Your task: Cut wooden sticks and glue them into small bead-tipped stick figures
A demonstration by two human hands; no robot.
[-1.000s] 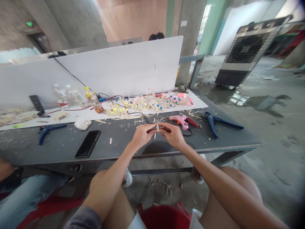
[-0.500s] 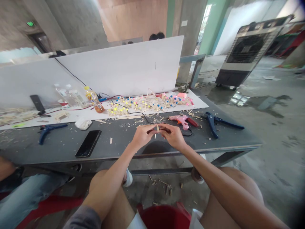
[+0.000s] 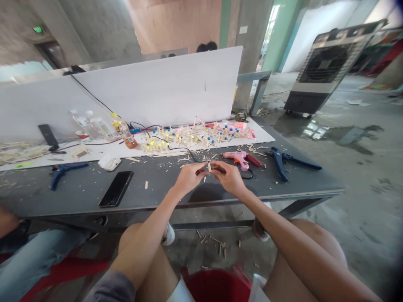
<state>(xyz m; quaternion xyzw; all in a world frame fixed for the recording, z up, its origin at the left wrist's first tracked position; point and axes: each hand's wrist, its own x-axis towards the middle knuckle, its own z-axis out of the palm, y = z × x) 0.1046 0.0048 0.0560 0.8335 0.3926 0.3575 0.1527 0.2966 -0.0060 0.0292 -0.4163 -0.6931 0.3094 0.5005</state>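
Above the front part of the grey table (image 3: pixel 170 184), my left hand (image 3: pixel 190 176) and my right hand (image 3: pixel 228 176) meet, fingertips nearly together. Between them they pinch a short pale wooden stick (image 3: pixel 209 167), held roughly upright. Fingers of both hands are closed on it, and its ends are partly covered. Just behind and right of my right hand lies a pink glue gun (image 3: pixel 237 158), its black cord curling beside it. Red-handled pliers or a similar red tool (image 3: pixel 254 160) rests against the glue gun.
Small stick models with coloured balls (image 3: pixel 189 136) cover the white board behind. Blue cutters (image 3: pixel 280 163) lie at right, another blue cutter (image 3: pixel 64 171) at left. A phone (image 3: pixel 116 188), white case (image 3: pixel 109 162) and bottles (image 3: pixel 126 132) stand or lie leftward. Someone's jeans-clad leg (image 3: pixel 47 256) is at left.
The wooden stick has turned slightly between my fingers and shows a broader face. Both hands stay in almost the same place.
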